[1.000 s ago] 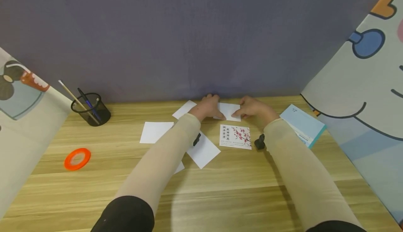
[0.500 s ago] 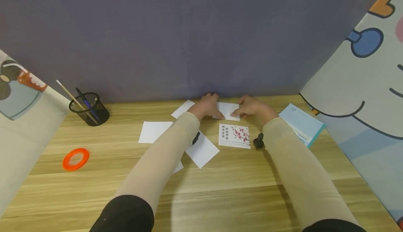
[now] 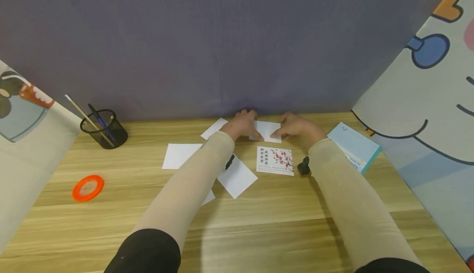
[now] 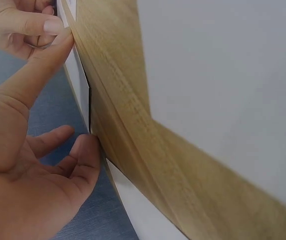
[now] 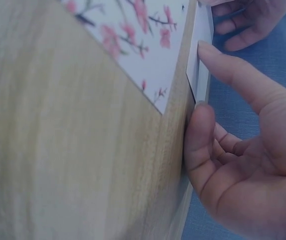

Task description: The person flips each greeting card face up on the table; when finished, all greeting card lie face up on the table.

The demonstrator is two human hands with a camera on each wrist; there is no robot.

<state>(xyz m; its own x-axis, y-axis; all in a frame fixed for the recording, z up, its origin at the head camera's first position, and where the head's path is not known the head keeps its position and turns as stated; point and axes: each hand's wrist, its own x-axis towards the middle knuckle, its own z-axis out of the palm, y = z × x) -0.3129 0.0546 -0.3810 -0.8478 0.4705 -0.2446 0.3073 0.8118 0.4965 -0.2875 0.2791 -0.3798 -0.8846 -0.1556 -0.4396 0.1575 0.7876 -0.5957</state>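
Observation:
A small white card (image 3: 268,130) lies near the back edge of the wooden table, between both hands. My left hand (image 3: 245,126) holds its left end, thumb on the face and a curled fingertip at the corner, as the left wrist view shows. At the other end my right hand (image 3: 296,126) does the same; in the right wrist view its thumb (image 5: 212,54) lies on the card and its index fingertip (image 5: 200,120) meets the edge. Just in front lies a card printed with red blossoms and dark characters (image 3: 275,160).
Several more white cards lie around the left forearm, among them one card (image 3: 181,155) at its left and another card (image 3: 238,178) at its right. Farther left are an orange ring (image 3: 88,188) and a black mesh pen cup (image 3: 111,131). A light-blue box (image 3: 353,143) sits right. A grey partition (image 3: 222,51) rises behind.
The hands and the white card keep their places on the table. The whole head view has shifted slightly to the left.

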